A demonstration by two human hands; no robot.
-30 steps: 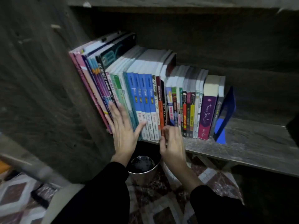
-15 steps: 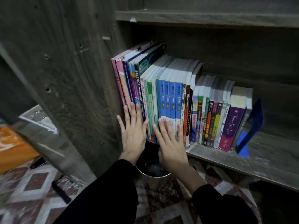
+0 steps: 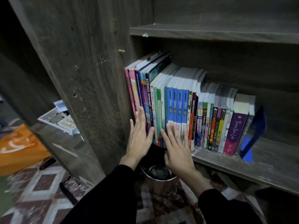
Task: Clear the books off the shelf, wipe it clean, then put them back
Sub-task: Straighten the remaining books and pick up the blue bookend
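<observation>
The wooden bookcase (image 3: pixel 90 78) fills most of the view, with a tall side panel on the left and an upper board (image 3: pixel 210 32) across the top. The shelf (image 3: pixel 267 165) runs below it. The books (image 3: pixel 178 102) stand on this shelf in one row. The row starts against the side panel at the shelf's left end and runs toward the right, with the spines facing the front edge. The tallest books are at the left end, four blue spines stand near the middle, and a purple book (image 3: pixel 236 131) is close to the right end of the row. A patterned floor mat (image 3: pixel 40 191) lies below the bookcase. An orange bag (image 3: pixel 17 149) lies on the floor to the left, beyond the side panel. A round metal bin (image 3: pixel 159 177) stands on the mat under the front edge of the shelf. A white tray (image 3: pixel 59 120) sits behind the side panel on the left. A blue bookend (image 3: pixel 254 131) leans against the last book at the right end of the row. The left hand (image 3: pixel 140 139) lies flat against the lower spines of the tall books at the left end. The right hand (image 3: pixel 176 151) lies flat against the lower spines of the green and blue books just beside it. On both hands the grip is wide, fingers straight and spread, and closes on nothing.
</observation>
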